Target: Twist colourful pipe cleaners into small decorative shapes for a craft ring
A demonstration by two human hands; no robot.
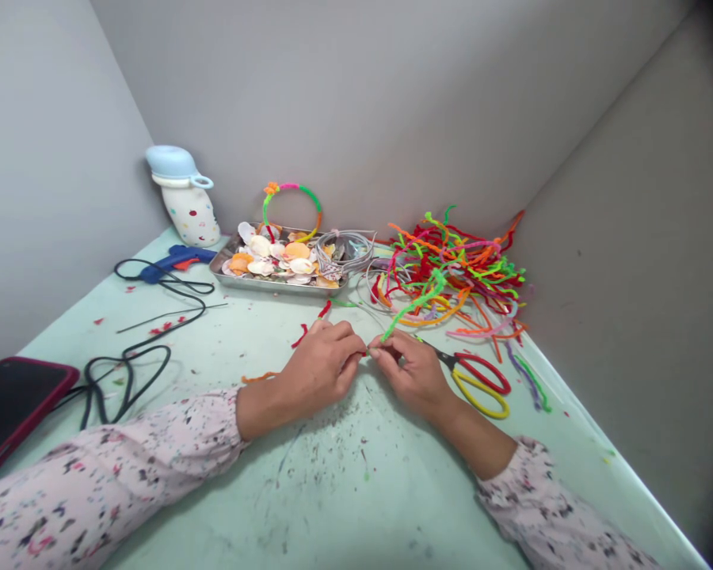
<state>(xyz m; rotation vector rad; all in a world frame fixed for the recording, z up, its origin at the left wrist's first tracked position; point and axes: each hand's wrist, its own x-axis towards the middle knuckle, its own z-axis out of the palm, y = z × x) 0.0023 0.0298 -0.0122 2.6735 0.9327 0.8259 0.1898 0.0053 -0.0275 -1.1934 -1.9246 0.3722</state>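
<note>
My left hand [321, 366] and my right hand [409, 370] rest on the pale green table [333, 475], fingertips pinched together and meeting at the middle. Between them they pinch a green pipe cleaner [416, 305], which runs up and to the right from my right hand toward the pile. A small red bit shows at my left fingertips. Red and yellow scissors [478, 380] lie just right of my right hand.
A tangled pile of coloured pipe cleaners [457, 273] lies at the back right. A metal tray of seashells [282, 261], a pipe-cleaner hoop [291, 207], a blue glue gun [175, 261] with black cord, a spotted bottle [187, 198] and a phone [15, 404] surround them.
</note>
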